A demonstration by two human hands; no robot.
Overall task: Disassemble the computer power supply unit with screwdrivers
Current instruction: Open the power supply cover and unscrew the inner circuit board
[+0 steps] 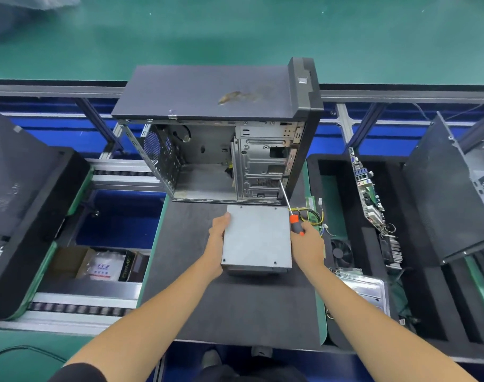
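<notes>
A grey metal power supply unit (pixel 257 237) lies flat on the dark mat (pixel 235 304) in front of me, with small screws at its top corners. My left hand (pixel 218 230) grips its left side. My right hand (pixel 308 244) presses against its right side while holding an orange-and-black screwdriver (pixel 295 223), whose shaft points up and away toward the case. Yellow and black cables (pixel 315 216) trail from the unit's far right corner.
An open, gutted computer case (pixel 221 150) stands just behind the unit. A black foam tray (pixel 354 244) at the right holds a motherboard (pixel 369 194), a fan (pixel 341 252) and a silver drive (pixel 365 290). Another case panel (pixel 450 194) leans far right. Conveyor rollers (pixel 81 308) run at the left.
</notes>
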